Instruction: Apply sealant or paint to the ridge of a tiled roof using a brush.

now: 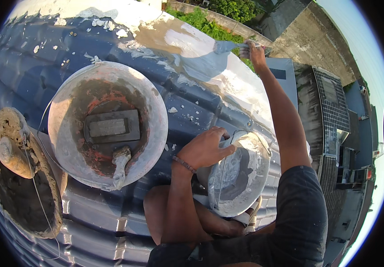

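The right hand (256, 50) grips a brush (230, 46) far out on the wet roof (32, 75). The left hand (206, 147) grips the small bucket (238, 180) on the lap. Leaning so far, the bucket could tip and spill.

Honestly not much to report here: no packages, signs or screens anywhere that I can spot. The closest thing to a label is a flat grey rectangular plate (108, 127) lying inside the big orange-stained bucket (67, 111), dark border around a lighter middle. Can't tell if anything's printed on it, it's too smeared over.
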`<action>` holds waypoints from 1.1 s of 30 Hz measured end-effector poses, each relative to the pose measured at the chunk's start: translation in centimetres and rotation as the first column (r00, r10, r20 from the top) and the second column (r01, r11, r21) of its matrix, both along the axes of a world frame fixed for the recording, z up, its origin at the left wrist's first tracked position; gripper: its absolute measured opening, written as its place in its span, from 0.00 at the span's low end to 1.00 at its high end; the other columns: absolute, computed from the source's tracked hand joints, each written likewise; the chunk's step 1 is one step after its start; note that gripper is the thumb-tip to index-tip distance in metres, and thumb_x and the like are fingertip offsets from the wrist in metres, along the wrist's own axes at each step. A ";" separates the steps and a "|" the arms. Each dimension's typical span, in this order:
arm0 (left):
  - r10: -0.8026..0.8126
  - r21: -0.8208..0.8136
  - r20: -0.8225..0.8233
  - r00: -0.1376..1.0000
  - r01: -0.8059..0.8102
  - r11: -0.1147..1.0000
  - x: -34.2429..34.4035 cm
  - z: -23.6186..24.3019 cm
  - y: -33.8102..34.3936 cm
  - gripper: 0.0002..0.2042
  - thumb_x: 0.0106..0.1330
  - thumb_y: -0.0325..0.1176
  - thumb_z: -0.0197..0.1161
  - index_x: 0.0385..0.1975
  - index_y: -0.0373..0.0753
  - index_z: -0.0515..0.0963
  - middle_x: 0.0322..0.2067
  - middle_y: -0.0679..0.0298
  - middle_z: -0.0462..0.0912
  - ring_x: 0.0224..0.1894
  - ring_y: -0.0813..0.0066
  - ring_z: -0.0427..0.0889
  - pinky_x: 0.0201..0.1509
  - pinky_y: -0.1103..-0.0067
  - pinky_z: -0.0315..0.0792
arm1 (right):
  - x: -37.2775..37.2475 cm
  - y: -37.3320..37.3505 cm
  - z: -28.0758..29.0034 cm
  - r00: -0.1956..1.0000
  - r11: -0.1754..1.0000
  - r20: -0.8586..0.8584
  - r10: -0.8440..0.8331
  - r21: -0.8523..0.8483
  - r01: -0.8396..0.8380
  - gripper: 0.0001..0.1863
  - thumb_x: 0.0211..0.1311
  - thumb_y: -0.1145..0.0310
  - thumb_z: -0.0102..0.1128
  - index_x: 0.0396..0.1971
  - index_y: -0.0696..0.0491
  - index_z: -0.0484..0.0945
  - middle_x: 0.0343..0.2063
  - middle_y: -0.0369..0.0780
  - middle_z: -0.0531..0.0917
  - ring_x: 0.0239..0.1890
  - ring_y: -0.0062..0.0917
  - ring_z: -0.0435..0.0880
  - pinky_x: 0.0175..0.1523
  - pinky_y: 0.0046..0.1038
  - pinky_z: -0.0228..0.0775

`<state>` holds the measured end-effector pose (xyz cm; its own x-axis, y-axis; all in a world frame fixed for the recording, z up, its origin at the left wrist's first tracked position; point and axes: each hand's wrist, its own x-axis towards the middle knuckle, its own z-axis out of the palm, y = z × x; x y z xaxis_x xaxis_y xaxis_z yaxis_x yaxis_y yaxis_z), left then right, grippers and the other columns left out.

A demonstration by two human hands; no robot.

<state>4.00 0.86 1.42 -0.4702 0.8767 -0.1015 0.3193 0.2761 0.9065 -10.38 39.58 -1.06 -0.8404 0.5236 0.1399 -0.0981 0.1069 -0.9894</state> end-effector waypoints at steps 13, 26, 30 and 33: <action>0.046 0.049 -0.020 0.999 -0.045 0.998 0.3 0.2 0.8 0.26 0.64 0.48 0.61 0.48 0.27 0.74 0.47 0.42 0.78 0.54 0.47 0.76 0.60 0.66 0.68 | 34.4 -7.6 9.8 0.823 0.697 -0.060 -0.565 0.498 0.515 0.22 0.74 0.55 0.45 0.27 0.59 0.74 0.18 0.37 0.77 0.18 0.19 0.74 0.24 0.24 0.67; 0.128 0.015 -0.054 0.990 -0.128 0.992 0.8 0.5 0.2 0.33 0.66 0.57 0.59 0.56 0.29 0.71 0.49 0.44 0.80 0.51 0.58 0.82 0.54 0.71 0.73 | 37.3 -23.2 2.1 0.838 0.883 0.538 -0.088 0.432 -0.185 0.20 0.66 0.53 0.60 0.38 0.58 0.78 0.26 0.47 0.84 0.26 0.34 0.83 0.32 0.30 0.73; 0.136 0.053 -0.068 0.988 -0.132 0.990 0.7 0.5 0.5 0.33 0.67 0.57 0.57 0.56 0.30 0.72 0.49 0.44 0.80 0.51 0.59 0.81 0.54 0.70 0.73 | 39.6 -19.3 3.3 0.884 0.995 0.456 -0.098 0.020 0.100 0.23 0.67 0.51 0.59 0.35 0.61 0.78 0.24 0.43 0.83 0.25 0.19 0.80 0.29 0.22 0.71; 0.166 0.095 -0.085 0.982 -0.158 0.983 0.8 0.4 0.8 0.33 0.68 0.57 0.57 0.56 0.29 0.72 0.50 0.43 0.80 0.52 0.55 0.81 0.56 0.70 0.72 | 41.1 -18.5 3.2 0.855 0.975 0.501 -0.135 -0.087 0.205 0.23 0.67 0.53 0.59 0.33 0.62 0.78 0.22 0.42 0.82 0.22 0.21 0.79 0.27 0.23 0.69</action>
<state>4.84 1.69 1.83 -0.6105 0.7917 0.0226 0.3604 0.2522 0.8981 30.68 21.04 2.09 -0.6778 0.6488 -0.3460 0.4096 -0.0576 -0.9104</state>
